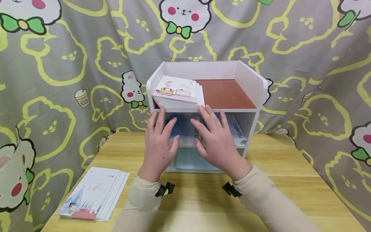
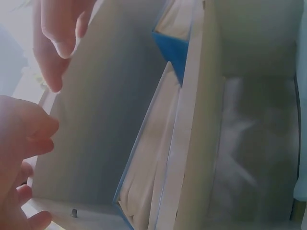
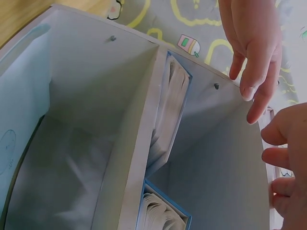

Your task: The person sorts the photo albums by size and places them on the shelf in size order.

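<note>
At the front edge of the white shelf unit (image 1: 251,96), our left hand (image 1: 158,145) and right hand (image 1: 215,141) hover with fingers straight and relaxed — grasping nothing. Both sit before the middle shelf, where the blue booklets (image 1: 185,129) lie; a card stack (image 1: 179,92) rests on the top shelf's left side.

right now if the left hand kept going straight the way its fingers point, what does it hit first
Most likely the blue booklets on the middle shelf of the white organizer. The left hand points forward and slightly up at that opening, fingertips near the upper shelf edge, so depth is unclear; it might meet that edge instead.
</note>
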`<state>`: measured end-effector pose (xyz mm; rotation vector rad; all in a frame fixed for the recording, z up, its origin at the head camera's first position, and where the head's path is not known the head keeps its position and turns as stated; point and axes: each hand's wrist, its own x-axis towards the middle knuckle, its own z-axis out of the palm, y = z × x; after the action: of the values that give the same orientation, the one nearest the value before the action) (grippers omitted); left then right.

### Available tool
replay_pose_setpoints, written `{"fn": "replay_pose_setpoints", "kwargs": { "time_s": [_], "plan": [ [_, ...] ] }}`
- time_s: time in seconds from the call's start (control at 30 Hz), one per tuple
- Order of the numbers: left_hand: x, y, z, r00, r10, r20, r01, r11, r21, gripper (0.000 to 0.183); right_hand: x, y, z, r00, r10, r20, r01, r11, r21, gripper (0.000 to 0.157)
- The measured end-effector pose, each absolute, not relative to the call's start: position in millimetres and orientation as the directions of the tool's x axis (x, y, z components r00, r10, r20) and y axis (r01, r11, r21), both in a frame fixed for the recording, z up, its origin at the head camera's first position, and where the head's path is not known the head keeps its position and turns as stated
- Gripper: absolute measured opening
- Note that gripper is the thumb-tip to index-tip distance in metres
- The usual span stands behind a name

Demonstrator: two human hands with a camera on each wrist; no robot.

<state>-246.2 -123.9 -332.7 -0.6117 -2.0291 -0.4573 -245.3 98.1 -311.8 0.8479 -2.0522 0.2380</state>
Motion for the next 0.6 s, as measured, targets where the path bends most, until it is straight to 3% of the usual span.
{"fn": "replay_pose_setpoints", "kwargs": {
  "time_s": [0.37,0.6],
  "plan": [
    [-243.5,-137.8,-344.2,-0.482,0.286,0.828,0.586,0.808,0.062,0.054,-236.2,111.9,-318.9,-0.417,-0.507,0.755,-0.722,0.689,0.064,0.060],
    [-225.4,-193.1,-365.3,-0.618,0.322,0.717,0.530,0.845,0.077,0.063,-208.8,139.2,-351.4,-0.481,-0.554,0.680,-0.782,0.621,-0.048,0.062]
  ]
}}
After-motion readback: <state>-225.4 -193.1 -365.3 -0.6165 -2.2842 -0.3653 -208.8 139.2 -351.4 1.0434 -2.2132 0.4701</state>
